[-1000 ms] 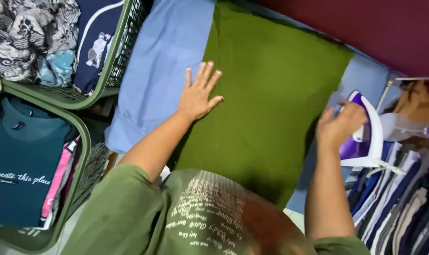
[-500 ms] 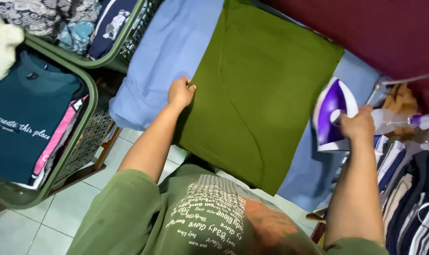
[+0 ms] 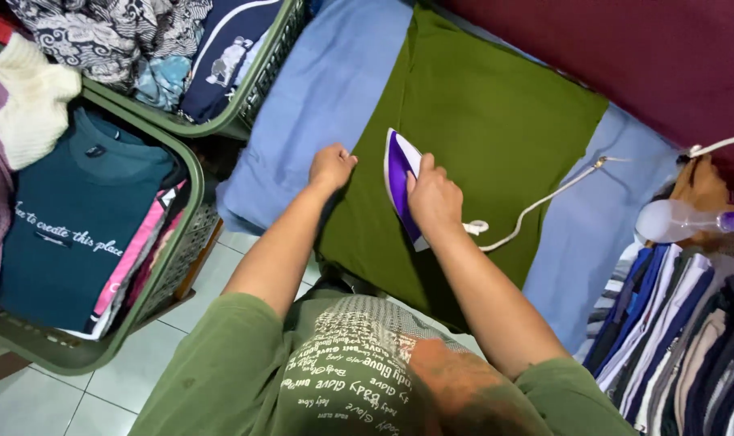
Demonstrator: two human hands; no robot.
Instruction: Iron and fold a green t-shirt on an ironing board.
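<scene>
A green garment (image 3: 488, 129) lies flat on a blue-covered ironing surface (image 3: 326, 89). My right hand (image 3: 433, 198) grips the handle of a purple and white iron (image 3: 401, 173) resting on the garment's near left part. Its white cord (image 3: 544, 202) trails right across the cloth. My left hand (image 3: 331, 166) is closed at the garment's left edge, holding the fabric down beside the iron.
Two green laundry baskets stand at the left: the near one (image 3: 185, 242) holds folded shirts, the far one (image 3: 262, 89) patterned clothes. A stack of striped folded garments (image 3: 690, 339) and a spray bottle (image 3: 682, 220) sit at the right. A dark red surface (image 3: 666, 56) borders the far side.
My right hand carried the iron from the right side onto the garment's left part. My left hand stayed at the garment's left edge, fingers now closed.
</scene>
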